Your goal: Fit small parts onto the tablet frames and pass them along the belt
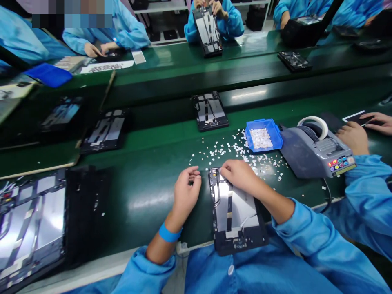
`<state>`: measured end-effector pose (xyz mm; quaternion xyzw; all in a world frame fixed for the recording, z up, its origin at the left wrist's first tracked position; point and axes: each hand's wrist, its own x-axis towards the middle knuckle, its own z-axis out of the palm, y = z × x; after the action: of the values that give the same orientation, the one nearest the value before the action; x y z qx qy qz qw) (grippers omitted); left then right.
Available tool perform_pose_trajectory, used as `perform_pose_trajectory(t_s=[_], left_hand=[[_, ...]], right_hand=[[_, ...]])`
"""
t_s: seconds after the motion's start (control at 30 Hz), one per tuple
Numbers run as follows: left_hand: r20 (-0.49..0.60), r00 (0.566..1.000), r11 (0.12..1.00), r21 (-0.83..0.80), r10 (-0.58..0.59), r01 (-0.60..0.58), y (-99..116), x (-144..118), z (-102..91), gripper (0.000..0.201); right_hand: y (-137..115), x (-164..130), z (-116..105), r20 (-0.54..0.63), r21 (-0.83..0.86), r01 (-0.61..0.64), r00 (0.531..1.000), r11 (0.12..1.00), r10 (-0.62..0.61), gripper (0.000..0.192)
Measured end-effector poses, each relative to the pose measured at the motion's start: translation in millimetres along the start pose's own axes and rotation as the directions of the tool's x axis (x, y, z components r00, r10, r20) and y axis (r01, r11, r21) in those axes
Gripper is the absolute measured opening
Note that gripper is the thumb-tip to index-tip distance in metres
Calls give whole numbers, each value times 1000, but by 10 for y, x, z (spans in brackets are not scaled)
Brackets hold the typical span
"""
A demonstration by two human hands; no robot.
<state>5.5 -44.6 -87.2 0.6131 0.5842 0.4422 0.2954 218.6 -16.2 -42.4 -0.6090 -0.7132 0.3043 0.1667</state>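
A: Two hands (214, 183) sit close together at the near edge of the table (143, 192), a small gap between them. Where is each?

B: The right hand (240, 176) lies on the top end of the opened tablet (235, 212), fingers curled down and pressing at its upper corner. It grips nothing that I can make out; it looks more like pinning something small in place.

A: And the left hand (186, 192)?

B: On the table just beside the tablet's left edge, fingertips pinched loosely together. Whether a small piece is between them, I cannot tell. A blue wristband (169, 233) circles that wrist.

A: Where does the tablet lie?

B: Flat, back open and facing up, its long side pointing away from the person, its near end hanging slightly over the table's edge, probably so it sits close under the hands.

A: What surrounds it?

B: White scraps (226, 153) litter the table just beyond the hands. Past them, a blue tray (277, 136) holds more white pieces, within easy reach of the right hand. Beside it stands a grey tape dispenser (315, 153). A co-worker's hand (353, 136) rests by that machine. Another opened tablet (210, 111) lies farther out.
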Motion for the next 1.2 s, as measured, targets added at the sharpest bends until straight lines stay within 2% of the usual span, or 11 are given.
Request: perform_pose_trajectory(t_s=[0.07,0.13,0.27,0.4,0.57,0.77,0.93,1.07,1.2], left_hand=[[104,986,979,144,128,-142,-33,9,-36,23],[193,957,943,212,216,-256,-45,8,-36,24],[301,908,881,286,290,-376,-57,10,4,28],[346,876,817,355,336,-454,-88,18,19,30],[419,831,742,407,366,-532,-108,49,19,35],[485,804,685,455,345,-569,-49,110,-38,38],[586,733,671,391,346,-630,95,191,-99,37],[682,652,565,410,331,-716,163,270,-122,37],[683,645,498,449,344,-742,129,331,-162,35]], right_hand=[[-47,93,104,17,-35,-29,999,999,29,27],[-53,169,141,24,-83,-44,999,996,46,28],[-68,220,168,25,-164,-78,996,983,83,28],[-109,224,194,29,-208,-126,990,970,135,26],[-133,257,174,48,-250,-114,990,962,130,24],[-64,286,141,104,-235,-61,991,970,88,26],[-5,265,143,104,-177,-6,994,984,24,21],[19,198,136,87,-167,7,996,986,8,19],[142,66,162,32,-77,105,994,991,-103,13]])
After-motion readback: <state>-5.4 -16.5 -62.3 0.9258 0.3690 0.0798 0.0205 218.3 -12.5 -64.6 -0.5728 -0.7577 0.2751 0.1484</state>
